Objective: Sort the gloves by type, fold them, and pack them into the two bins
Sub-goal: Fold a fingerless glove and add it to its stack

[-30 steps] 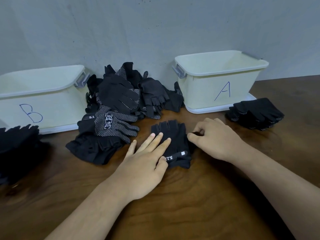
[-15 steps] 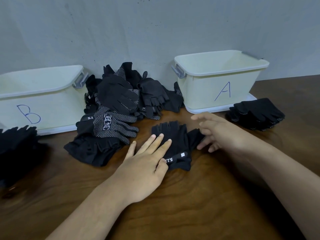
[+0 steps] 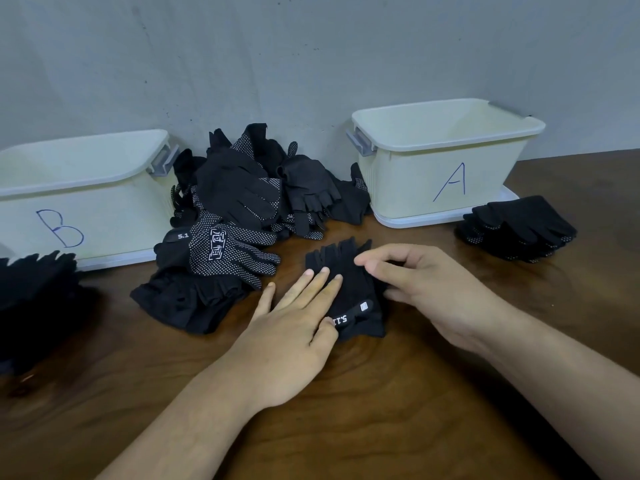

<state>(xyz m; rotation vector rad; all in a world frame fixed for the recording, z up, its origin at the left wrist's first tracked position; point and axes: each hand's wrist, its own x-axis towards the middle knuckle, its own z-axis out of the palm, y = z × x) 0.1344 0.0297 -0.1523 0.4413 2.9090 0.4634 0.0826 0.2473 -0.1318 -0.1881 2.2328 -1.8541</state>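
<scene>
On glove (image 3: 360,294): left hand (image 3: 294,330), right hand (image 3: 433,292)

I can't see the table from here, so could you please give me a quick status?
Left hand flat on fingerless glove. Right hand pinching its right edge. Glove pile close on left, not blocking.

Bin B (image 3: 104,216), L glove stack (image 3: 34,285) off-frame; glove (image 3: 356,289) edge under R hand (image 3: 433,289).

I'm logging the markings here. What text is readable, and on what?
"A": right bin, front wall.
"B": left bin, front wall.
"5.1": cuff of the dotted glove.
"5.11", upside down: strap of the front glove.
Dotted glove's white logo and the strap's tag: unreadable.
</scene>
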